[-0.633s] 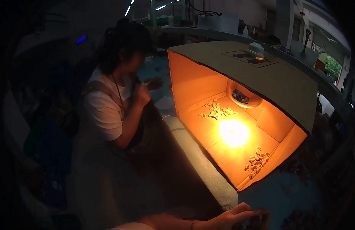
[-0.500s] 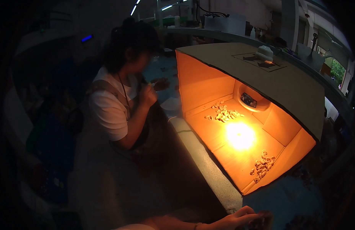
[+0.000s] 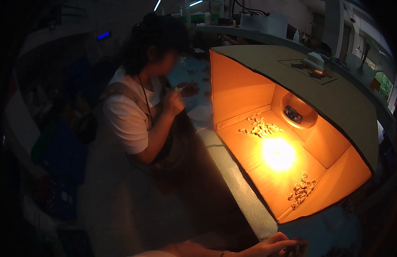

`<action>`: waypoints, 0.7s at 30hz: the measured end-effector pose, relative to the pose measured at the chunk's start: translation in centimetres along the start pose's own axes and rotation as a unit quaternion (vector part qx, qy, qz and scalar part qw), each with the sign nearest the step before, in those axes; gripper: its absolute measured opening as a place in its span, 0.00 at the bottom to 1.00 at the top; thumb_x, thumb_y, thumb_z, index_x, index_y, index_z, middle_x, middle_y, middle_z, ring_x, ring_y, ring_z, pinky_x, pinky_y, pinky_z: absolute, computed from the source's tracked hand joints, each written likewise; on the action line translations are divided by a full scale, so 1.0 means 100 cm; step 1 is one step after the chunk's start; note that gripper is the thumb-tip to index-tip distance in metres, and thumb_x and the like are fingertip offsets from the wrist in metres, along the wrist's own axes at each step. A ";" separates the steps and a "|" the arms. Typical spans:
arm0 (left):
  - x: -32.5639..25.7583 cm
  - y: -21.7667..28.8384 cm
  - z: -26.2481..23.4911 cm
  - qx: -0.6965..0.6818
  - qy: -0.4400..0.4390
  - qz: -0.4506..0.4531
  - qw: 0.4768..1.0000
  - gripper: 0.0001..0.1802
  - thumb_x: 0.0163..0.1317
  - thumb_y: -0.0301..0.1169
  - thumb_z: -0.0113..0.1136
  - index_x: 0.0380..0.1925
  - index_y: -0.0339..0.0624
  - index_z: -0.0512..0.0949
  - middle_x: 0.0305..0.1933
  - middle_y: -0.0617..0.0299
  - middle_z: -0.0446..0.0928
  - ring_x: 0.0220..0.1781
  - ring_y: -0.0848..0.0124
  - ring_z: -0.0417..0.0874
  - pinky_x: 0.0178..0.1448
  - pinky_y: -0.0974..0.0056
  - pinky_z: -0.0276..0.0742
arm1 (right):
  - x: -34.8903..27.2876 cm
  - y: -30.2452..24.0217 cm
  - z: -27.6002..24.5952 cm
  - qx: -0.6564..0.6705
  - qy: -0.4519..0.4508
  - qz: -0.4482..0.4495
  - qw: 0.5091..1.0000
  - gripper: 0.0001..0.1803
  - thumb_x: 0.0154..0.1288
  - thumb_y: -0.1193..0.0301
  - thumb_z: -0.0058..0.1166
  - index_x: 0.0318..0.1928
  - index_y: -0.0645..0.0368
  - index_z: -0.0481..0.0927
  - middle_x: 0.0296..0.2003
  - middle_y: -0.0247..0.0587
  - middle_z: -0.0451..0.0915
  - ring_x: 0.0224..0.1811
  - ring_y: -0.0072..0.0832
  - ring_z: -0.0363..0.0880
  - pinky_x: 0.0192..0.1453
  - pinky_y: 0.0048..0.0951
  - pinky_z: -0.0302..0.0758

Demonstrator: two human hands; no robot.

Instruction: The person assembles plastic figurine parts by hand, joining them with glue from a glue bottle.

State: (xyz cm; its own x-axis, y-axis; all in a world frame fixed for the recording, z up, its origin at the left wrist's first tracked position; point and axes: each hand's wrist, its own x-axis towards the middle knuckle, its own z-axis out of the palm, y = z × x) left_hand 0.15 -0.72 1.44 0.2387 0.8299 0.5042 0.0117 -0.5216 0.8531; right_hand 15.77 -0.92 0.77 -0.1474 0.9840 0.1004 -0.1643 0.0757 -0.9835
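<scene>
My left hand [image 3: 273,246], with a dark band on its wrist, is at the bottom edge, just below the near corner of a lit cardboard box [image 3: 241,159]. Its fingers are bent and pressed together. Whatever they hold is too dark to name. Against its fingertips, dim fingers of what looks like my right hand [image 3: 300,246] show in shadow. Their grip is hidden. Inside the box, small curled pieces lie in two heaps: one heap [image 3: 263,127] toward the back left, another heap [image 3: 302,191] at the near right. A glowing lamp [image 3: 300,111] is set in the box's back.
A co-worker [image 3: 132,111] in a white top and apron sits on the left, holding a small thin item near the chest. A pale table edge [image 3: 235,180] runs along the box's front. A white fitting [image 3: 314,62] sits on the box top. Behind stands a shelf [image 3: 226,31] with bottles.
The whole scene has shifted a little to the right in the picture as my head moved. My hands stay together at the bottom edge. The heaps in the box look the same.
</scene>
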 end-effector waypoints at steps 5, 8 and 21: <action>0.005 -0.003 -0.006 0.004 -0.025 0.013 1.000 0.33 0.47 0.35 0.66 0.54 0.39 0.66 0.46 0.53 0.66 0.43 0.61 0.73 0.45 0.64 0.73 | 0.001 0.004 0.003 0.009 0.024 0.001 1.000 0.40 0.37 0.56 0.73 0.49 0.56 0.67 0.38 0.30 0.71 0.34 0.18 0.70 0.37 0.15 0.69; 0.004 -0.004 -0.006 0.011 -0.029 0.006 1.000 0.35 0.46 0.35 0.67 0.55 0.39 0.65 0.47 0.51 0.65 0.44 0.59 0.73 0.46 0.63 0.73 | 0.001 0.012 -0.003 -0.007 0.023 -0.009 1.000 0.40 0.38 0.56 0.73 0.50 0.57 0.66 0.36 0.31 0.72 0.33 0.18 0.70 0.36 0.14 0.70; 0.005 -0.011 -0.015 0.035 -0.038 -0.004 0.999 0.35 0.46 0.28 0.64 0.56 0.39 0.63 0.50 0.52 0.66 0.45 0.60 0.74 0.45 0.64 0.75 | 0.003 0.018 -0.008 0.005 0.028 0.017 0.999 0.36 0.45 0.58 0.69 0.51 0.59 0.65 0.31 0.32 0.73 0.29 0.17 0.71 0.32 0.12 0.68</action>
State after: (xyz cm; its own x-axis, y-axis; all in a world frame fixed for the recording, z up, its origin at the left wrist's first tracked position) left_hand -1.16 0.57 0.97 0.3122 0.8175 0.4839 0.0811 -0.5304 0.8438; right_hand 16.26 -0.38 -1.13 -0.0980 0.9935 0.0585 -0.1709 0.0411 -0.9844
